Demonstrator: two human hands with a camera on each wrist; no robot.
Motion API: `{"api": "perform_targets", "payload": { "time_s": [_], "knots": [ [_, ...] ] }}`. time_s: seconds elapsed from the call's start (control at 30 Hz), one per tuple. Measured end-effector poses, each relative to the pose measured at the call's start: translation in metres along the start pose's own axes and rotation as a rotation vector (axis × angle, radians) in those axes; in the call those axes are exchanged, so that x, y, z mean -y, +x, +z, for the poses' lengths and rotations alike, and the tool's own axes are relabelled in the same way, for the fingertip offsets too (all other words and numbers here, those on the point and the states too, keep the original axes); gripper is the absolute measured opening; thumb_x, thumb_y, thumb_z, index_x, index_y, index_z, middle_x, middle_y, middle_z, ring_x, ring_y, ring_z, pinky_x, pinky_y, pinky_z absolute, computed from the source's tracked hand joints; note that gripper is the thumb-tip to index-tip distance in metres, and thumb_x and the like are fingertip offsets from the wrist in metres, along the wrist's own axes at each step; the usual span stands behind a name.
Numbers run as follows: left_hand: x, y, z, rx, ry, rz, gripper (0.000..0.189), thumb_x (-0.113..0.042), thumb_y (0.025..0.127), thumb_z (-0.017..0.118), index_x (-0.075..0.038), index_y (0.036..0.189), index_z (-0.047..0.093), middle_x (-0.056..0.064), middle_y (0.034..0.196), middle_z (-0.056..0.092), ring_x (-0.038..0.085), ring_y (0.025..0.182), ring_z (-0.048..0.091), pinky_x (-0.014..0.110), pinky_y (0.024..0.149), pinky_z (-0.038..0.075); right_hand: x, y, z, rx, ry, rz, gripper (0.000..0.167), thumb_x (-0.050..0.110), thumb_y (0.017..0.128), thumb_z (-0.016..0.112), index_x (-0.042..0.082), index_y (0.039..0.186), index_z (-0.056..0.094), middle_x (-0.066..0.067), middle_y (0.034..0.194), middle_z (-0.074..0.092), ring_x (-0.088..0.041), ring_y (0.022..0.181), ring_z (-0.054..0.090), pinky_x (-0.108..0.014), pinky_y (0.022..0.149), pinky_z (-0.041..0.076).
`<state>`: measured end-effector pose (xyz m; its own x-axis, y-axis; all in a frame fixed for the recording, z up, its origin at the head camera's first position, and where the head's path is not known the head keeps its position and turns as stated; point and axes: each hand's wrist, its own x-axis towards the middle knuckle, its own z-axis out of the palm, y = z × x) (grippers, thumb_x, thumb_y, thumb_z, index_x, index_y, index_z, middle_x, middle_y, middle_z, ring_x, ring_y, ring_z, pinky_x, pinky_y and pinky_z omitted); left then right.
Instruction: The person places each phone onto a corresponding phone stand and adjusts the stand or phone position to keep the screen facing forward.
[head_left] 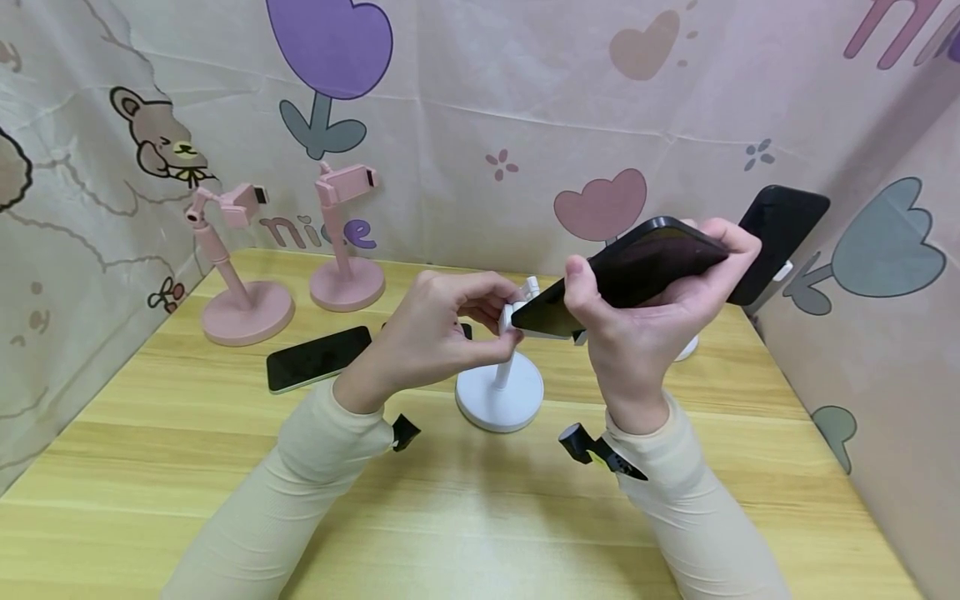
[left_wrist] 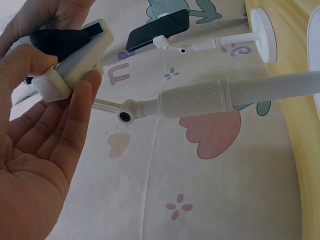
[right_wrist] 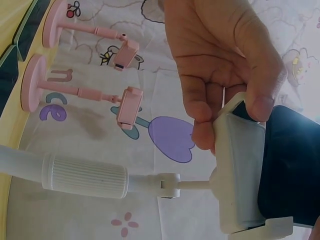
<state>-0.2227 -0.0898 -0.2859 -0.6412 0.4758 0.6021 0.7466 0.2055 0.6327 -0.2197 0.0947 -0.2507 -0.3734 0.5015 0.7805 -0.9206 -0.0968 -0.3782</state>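
Observation:
A white phone stand (head_left: pixel 498 392) stands upright on the table between my hands. My left hand (head_left: pixel 442 329) pinches its clamp (right_wrist: pixel 242 170) at one end, fingers and thumb curled round it. In my right hand (head_left: pixel 645 325) is a black smartphone (head_left: pixel 637 267), gripped along its sides between thumb and fingers. The phone is tilted, its lower corner right at the clamp. In the right wrist view, the phone overlaps the clamp's face, and a hooked clamp jaw shows at the bottom. The stand's ribbed neck (left_wrist: pixel 195 97) and hinge show plainly in the left wrist view.
Two pink phone stands (head_left: pixel 247 312) (head_left: pixel 347 283) stand at the back left. One phone (head_left: pixel 318 358) lies flat before them; another (head_left: pixel 467 332) is mostly hidden behind my left hand. At the back right, a second white stand (left_wrist: pixel 264 35) holds a dark phone (head_left: pixel 780 242). A printed curtain (head_left: pixel 465 108) hangs behind.

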Motion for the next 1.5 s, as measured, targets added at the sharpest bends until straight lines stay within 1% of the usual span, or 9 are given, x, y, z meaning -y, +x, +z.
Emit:
{"api": "perform_targets", "payload": {
  "time_s": [0.2,0.5,0.8,0.97,1.07,1.13,1.23,1.37,1.5],
  "knots": [
    [0.002,0.000,0.000,-0.003,0.020,0.002,0.023,0.001,0.085,0.075,-0.001,0.108,0.077,0.005,0.095,0.080,0.007,0.081,0.075,0.033,0.077,0.067,-0.001,0.000,0.001,0.007,-0.007,-0.011,0.074,0.006,0.055,0.086,0.004,0.106,0.033,-0.003,0.080,0.040,-0.021,0.075,0.048,-0.026,0.070,0.043],
    [0.002,0.000,0.001,-0.006,0.051,0.016,0.025,0.001,0.084,0.074,-0.001,0.109,0.078,0.004,0.095,0.079,0.007,0.081,0.074,0.026,0.076,0.065,-0.001,-0.002,0.001,0.015,-0.041,-0.015,0.075,0.008,0.053,0.087,0.004,0.106,0.034,-0.003,0.085,0.038,-0.021,0.084,0.048,-0.026,0.075,0.043],
    [0.000,0.000,-0.001,0.006,0.058,0.025,0.024,0.000,0.085,0.074,-0.001,0.109,0.078,0.004,0.094,0.079,0.008,0.081,0.074,0.025,0.074,0.064,-0.003,-0.003,0.003,0.037,-0.049,-0.031,0.075,0.009,0.053,0.086,0.003,0.106,0.034,-0.003,0.085,0.038,-0.021,0.085,0.048,-0.026,0.075,0.044],
    [0.002,0.000,-0.003,0.016,0.055,0.028,0.024,0.000,0.086,0.075,0.001,0.109,0.077,0.005,0.093,0.078,0.008,0.081,0.074,0.026,0.075,0.064,-0.006,-0.003,0.004,0.065,-0.080,-0.060,0.074,0.013,0.054,0.086,0.003,0.106,0.035,-0.002,0.084,0.041,-0.020,0.083,0.050,-0.026,0.072,0.047],
    [0.002,0.000,-0.004,0.025,0.050,0.035,0.025,0.000,0.086,0.076,0.002,0.111,0.077,0.005,0.094,0.079,0.008,0.081,0.074,0.030,0.077,0.066,-0.007,-0.004,0.004,0.076,-0.094,-0.072,0.073,0.015,0.054,0.085,0.003,0.105,0.035,-0.001,0.082,0.042,-0.020,0.079,0.051,-0.025,0.070,0.048],
    [0.001,0.000,-0.004,0.031,0.047,0.035,0.026,0.000,0.086,0.077,0.002,0.111,0.076,0.006,0.094,0.079,0.009,0.082,0.074,0.031,0.078,0.067,-0.008,-0.004,0.004,0.083,-0.096,-0.073,0.072,0.015,0.054,0.085,0.003,0.105,0.035,-0.001,0.082,0.044,-0.019,0.078,0.051,-0.025,0.069,0.048],
    [0.001,0.000,-0.005,0.038,0.036,0.026,0.026,0.001,0.086,0.077,0.002,0.112,0.076,0.006,0.095,0.079,0.010,0.082,0.075,0.030,0.080,0.067,-0.009,-0.004,0.004,0.103,-0.112,-0.075,0.072,0.016,0.055,0.085,0.004,0.105,0.036,-0.002,0.082,0.044,-0.020,0.079,0.051,-0.025,0.070,0.048],
    [0.000,-0.001,-0.006,0.041,0.016,0.012,0.025,0.001,0.086,0.078,0.003,0.111,0.076,0.008,0.098,0.080,0.010,0.082,0.075,0.027,0.081,0.066,-0.010,-0.004,0.002,0.138,-0.163,-0.085,0.071,0.017,0.056,0.085,0.004,0.107,0.038,-0.001,0.086,0.046,-0.019,0.083,0.052,-0.025,0.074,0.048],
    [0.000,-0.001,-0.007,0.044,-0.004,0.007,0.025,0.003,0.086,0.078,0.003,0.111,0.076,0.010,0.101,0.081,0.011,0.084,0.076,0.026,0.083,0.066,-0.011,-0.004,-0.001,0.163,-0.186,-0.086,0.072,0.018,0.056,0.086,0.004,0.108,0.038,-0.001,0.088,0.048,-0.019,0.083,0.054,-0.025,0.076,0.048]
  ]
}}
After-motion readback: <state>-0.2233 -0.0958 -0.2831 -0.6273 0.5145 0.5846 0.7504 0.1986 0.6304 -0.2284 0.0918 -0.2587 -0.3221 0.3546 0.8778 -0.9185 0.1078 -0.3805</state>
